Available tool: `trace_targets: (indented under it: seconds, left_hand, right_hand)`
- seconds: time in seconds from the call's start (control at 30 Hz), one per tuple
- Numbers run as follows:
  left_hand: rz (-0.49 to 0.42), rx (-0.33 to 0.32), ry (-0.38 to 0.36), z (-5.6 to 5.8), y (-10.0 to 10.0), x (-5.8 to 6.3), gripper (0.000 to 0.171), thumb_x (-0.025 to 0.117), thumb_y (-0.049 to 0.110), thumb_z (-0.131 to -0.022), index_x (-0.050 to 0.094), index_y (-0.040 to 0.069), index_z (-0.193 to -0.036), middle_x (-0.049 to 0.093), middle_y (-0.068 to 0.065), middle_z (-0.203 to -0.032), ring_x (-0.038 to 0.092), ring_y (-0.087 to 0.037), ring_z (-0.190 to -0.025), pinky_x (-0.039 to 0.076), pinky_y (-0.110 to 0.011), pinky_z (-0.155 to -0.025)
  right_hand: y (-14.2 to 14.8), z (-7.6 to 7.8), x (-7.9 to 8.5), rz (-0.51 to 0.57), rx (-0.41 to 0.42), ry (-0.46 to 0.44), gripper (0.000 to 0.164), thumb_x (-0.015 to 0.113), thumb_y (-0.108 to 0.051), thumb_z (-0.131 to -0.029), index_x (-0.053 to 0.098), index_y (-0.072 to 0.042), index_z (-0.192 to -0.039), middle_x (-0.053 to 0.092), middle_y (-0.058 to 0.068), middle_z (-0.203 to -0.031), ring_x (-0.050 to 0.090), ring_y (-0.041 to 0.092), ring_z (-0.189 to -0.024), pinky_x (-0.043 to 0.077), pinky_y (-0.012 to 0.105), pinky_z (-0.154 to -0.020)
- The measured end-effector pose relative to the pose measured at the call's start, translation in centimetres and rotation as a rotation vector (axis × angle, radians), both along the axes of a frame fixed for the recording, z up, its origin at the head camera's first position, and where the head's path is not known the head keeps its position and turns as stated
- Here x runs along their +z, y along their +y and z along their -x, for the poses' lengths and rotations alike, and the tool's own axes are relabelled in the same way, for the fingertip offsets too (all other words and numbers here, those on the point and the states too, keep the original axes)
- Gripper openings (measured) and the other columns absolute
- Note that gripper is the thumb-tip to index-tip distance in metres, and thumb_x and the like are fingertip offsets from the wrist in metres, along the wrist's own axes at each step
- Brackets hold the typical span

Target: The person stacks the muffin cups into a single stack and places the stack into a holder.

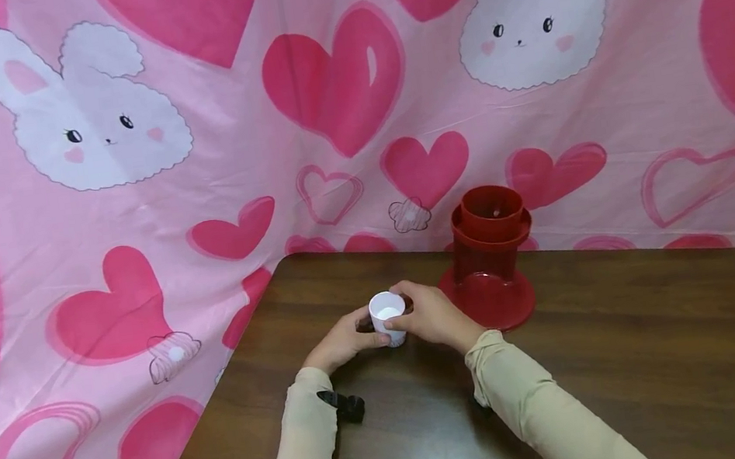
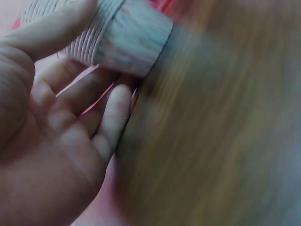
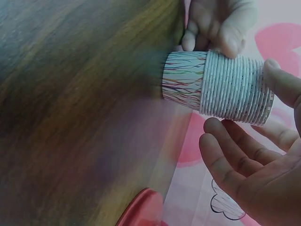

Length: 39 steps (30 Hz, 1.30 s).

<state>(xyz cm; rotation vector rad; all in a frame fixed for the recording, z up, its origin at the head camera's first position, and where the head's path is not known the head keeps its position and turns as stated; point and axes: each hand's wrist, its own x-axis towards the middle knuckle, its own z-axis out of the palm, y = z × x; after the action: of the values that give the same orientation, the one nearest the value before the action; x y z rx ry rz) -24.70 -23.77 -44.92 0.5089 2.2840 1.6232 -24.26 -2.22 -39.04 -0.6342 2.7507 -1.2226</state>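
A stack of nested paper cups [image 1: 387, 307], white with thin coloured streaks on the lowest one, stands upright on the wooden table between both hands. Many close-set rims show along its side in the right wrist view [image 3: 235, 87]. My left hand [image 1: 344, 344] grips the stack from the left, its thumb [image 2: 61, 28] across the ridged rims and the fingers behind. From the right, my right hand [image 1: 434, 316] holds it near the top, with the thumb on one side and fingertips on the other. The bottom cup's printed wall [image 2: 134, 40] is bare of fingers.
A red cylindrical holder [image 1: 492, 243] with a wide round base [image 1: 499, 309] stands just right of and behind my right hand. The brown table [image 1: 638, 348] reaches a pink heart-print cloth [image 1: 222, 148] at its back and left.
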Motion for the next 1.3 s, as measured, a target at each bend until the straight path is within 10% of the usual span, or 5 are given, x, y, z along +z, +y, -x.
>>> trace_targets:
  seconds: [0.53,1.3]
  left_hand:
    - [0.017,0.048,0.027,-0.5,0.0,2.9,0.045,0.074,0.008,-0.093,0.060,0.003,-0.135,0.064,-0.013,-0.124,0.059,-0.031,-0.115,0.052,-0.041,-0.095]
    - [0.003,0.130,0.206,-0.9,3.9,2.6,0.031,0.071,0.006,-0.094,0.061,0.002,-0.123,0.066,-0.010,-0.108,0.064,-0.026,-0.099,0.056,-0.039,-0.084]
  right_hand:
    - [0.9,-0.4,-0.7,0.086,-0.006,-0.031,0.049,0.084,-0.028,-0.084,0.060,-0.016,-0.125,0.068,0.004,-0.114,0.064,0.026,-0.100,0.053,0.042,-0.085]
    - [3.8,-0.8,-0.5,0.116,0.006,0.048,0.058,0.080,-0.017,-0.088,0.054,-0.008,-0.139,0.068,0.009,-0.119,0.066,0.023,-0.097,0.055,0.045,-0.088]
